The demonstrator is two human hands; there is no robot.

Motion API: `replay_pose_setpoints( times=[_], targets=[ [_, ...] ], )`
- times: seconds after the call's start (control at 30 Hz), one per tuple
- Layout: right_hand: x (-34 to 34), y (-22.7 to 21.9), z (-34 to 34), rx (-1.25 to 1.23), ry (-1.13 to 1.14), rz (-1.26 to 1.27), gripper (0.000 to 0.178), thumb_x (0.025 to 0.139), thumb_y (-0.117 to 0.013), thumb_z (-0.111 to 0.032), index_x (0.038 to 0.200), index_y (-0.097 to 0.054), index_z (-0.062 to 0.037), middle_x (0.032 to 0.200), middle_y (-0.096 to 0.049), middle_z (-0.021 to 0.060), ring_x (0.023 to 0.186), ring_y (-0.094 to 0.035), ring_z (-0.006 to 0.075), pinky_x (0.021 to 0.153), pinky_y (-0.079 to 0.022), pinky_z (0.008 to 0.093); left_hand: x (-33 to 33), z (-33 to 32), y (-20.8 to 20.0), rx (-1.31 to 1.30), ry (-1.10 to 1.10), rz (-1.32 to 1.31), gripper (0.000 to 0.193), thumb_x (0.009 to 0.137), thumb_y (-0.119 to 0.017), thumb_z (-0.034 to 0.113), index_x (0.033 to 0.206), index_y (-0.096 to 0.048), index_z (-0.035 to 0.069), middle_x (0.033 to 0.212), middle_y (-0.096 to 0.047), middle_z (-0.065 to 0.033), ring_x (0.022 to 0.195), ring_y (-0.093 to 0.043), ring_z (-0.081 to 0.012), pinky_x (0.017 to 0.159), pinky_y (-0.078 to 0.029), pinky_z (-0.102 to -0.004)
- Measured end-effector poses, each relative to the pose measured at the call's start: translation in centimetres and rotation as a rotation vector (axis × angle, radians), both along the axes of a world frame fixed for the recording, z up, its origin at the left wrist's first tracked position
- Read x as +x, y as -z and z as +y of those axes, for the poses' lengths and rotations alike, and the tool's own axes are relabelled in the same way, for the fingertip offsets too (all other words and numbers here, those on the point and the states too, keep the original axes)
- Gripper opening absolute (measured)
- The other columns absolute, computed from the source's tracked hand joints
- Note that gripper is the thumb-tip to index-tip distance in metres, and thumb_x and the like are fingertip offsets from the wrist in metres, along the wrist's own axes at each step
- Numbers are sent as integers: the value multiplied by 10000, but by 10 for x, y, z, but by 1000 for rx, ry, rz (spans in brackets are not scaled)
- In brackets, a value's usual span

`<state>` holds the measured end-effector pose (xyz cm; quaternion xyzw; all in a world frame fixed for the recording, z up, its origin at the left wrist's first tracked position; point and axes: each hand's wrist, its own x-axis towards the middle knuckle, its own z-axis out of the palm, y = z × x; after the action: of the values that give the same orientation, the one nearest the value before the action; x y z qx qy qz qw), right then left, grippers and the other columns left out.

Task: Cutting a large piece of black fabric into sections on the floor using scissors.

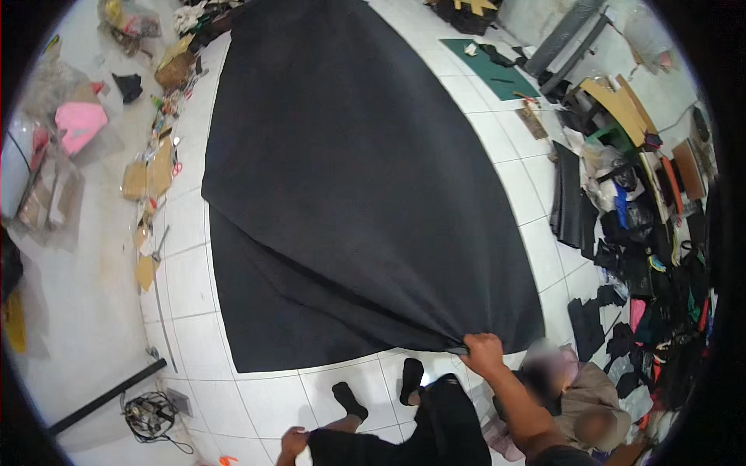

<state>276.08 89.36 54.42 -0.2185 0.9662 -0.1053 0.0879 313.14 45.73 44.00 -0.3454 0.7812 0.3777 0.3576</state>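
A large sheet of black fabric [334, 155] lies spread over the floor in front of me and runs far away from my feet. My right hand [483, 354] is closed on its near edge, toward the right corner. The gripped edge is lifted a little, and long folds run from it toward the sheet's left side. My left hand [293, 443] is low beside my left knee, apart from the fabric. Its fingers look curled, and nothing shows in them. My feet in dark socks [350, 399] are just short of the near edge.
White floor tiles [194, 291] border the sheet. Along the left wall lie cardboard pieces [159, 167], a long thin rod [165, 326] and coiled cables [149, 415]. A green cutting mat [493, 70] is far right. Scraps and bags [629, 202] crowd the right; a person [598, 396] is close at lower right.
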Motion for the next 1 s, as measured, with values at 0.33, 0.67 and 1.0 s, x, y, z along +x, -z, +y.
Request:
replay_pose_setpoints(
  times=[0.33, 0.67, 1.0],
  targets=[
    [-31, 259, 41, -67, 187, 250, 295, 582, -724, -75, 739, -475, -48, 723, -503, 164, 725, -490, 383, 659, -357, 467, -200, -102, 228, -450, 67, 455, 619, 758, -695, 161, 1324, -462, 72, 1264, -511, -232, 1181, -489, -399, 990, -418, -449],
    [-75, 379, 65, -378, 363, 646, 293, 601, -667, -63, 718, -402, -20, 686, -400, 137, 639, -426, 322, 594, -348, 393, -364, -90, 378, -718, 555, 778, 870, 710, -718, 70, 1468, -293, 109, 1466, -302, -245, 1349, -320, -405, 1126, -273, -472],
    [-57, 345, 95, -489, 583, 746, 218, 581, -599, -17, 723, -433, -9, 671, -423, 130, 601, -427, 288, 563, -368, 353, -363, -115, 451, -658, 708, 751, 540, 821, -590, 158, 1346, -499, 66, 1332, -518, -181, 1225, -493, -324, 1129, -267, -479]
  ],
)
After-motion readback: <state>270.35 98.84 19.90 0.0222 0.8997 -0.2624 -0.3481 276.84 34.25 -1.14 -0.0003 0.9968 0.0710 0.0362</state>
